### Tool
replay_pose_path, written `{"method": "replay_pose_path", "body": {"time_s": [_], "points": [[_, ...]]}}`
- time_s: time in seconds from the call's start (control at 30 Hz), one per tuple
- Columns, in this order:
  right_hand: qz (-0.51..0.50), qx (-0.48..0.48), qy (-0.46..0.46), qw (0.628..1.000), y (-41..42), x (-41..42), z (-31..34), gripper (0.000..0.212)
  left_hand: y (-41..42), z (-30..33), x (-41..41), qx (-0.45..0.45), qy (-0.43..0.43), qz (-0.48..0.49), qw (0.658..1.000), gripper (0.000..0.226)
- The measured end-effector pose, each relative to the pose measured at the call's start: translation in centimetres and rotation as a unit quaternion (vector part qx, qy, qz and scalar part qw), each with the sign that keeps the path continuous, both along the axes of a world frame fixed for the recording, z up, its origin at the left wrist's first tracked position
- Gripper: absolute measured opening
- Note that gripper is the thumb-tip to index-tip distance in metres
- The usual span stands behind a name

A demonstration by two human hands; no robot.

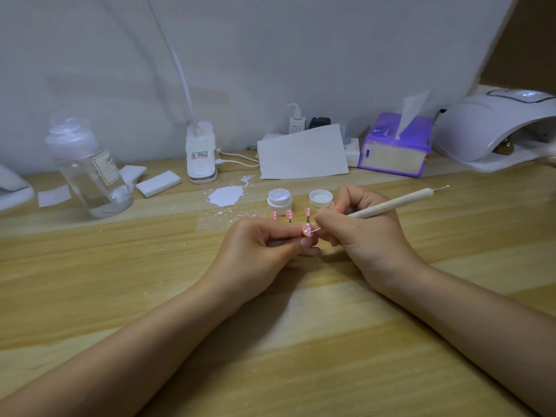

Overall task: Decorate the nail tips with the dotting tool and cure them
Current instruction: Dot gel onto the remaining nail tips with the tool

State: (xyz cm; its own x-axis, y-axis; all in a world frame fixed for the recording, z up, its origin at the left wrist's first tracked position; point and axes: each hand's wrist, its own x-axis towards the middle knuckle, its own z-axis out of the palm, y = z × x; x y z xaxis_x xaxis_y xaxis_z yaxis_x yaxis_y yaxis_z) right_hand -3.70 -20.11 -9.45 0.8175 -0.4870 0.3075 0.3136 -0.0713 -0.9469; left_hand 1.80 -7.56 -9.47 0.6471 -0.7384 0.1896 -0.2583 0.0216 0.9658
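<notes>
Nearest to us our two bare forearms run up from the bottom edge over the pale wooden table (90,266) and converge at the centre. Our left hand (258,245) has its fingers curled and pinches the small pink nail tip with white dots (307,229) on its stand, holding it up just above the table. Our right hand (361,230) grips the slim white dotting tool (391,204) like a pen, fingers wrapped round its lower shaft.

The tool's long axis runs from about two o'clock down to eight o'clock: its spare end points up and away toward the white curing lamp (493,127), and its thin metal working point sits right at the three o'clock edge of the held nail tip, touching it or nearly so; we cannot tell which. So the nail tip lies at nine o'clock from our right hand, just beside its fingertips, and any next dot, as we judge it, needs only a short push along the shaft leftward.

At twelve o'clock from the hands, a row of other pink dotted nail tips (288,214) stands on the table, with the small open white jar of white gel (279,200) and its round white lid (321,198) just behind. The lamp stands well apart at two o'clock, so curing seems to us not yet begun.
</notes>
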Motion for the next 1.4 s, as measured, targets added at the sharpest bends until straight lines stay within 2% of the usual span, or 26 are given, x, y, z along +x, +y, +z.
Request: {"method": "replay_pose_path", "body": {"time_s": [0.2, 0.37, 0.6, 0.83, 1.0, 1.27, 1.4], "points": [[-0.009, -0.013, 0.008, 1.0, -0.05, 0.06, -0.09, 0.041, 0.0, 0.0, 0.01, -0.003, 0.005, 0.002, 1.0, 0.029], [-0.009, -0.007, 0.018, 1.0, 0.05, 0.1, -0.01, 0.026, -0.03, 0.07, -0.04, -0.001, 0.0, 0.002, 1.0, 0.028], [-0.016, -0.013, 0.026, 0.999, 0.04, 0.09, -0.03, 0.028, -0.01, 0.06, -0.06, 0.002, -0.001, 0.003, 1.0, 0.026], [-0.014, -0.022, 0.016, 1.0, -0.08, 0.14, -0.18, 0.044, 0.0, -0.01, 0.03, 0.001, 0.001, 0.002, 1.0, 0.03], [-0.017, -0.017, 0.024, 0.999, 0.05, 0.09, -0.1, 0.027, -0.01, 0.05, -0.03, 0.001, 0.003, 0.002, 1.0, 0.033], [-0.016, -0.011, 0.018, 1.0, 0.05, -0.01, 0.05, 0.047, -0.01, 0.07, -0.06, -0.001, 0.007, 0.007, 1.0, 0.03], [-0.017, -0.026, 0.023, 0.999, 0.04, 0.01, -0.02, 0.036, 0.02, 0.08, -0.04, 0.001, 0.005, 0.004, 1.0, 0.027]]}}
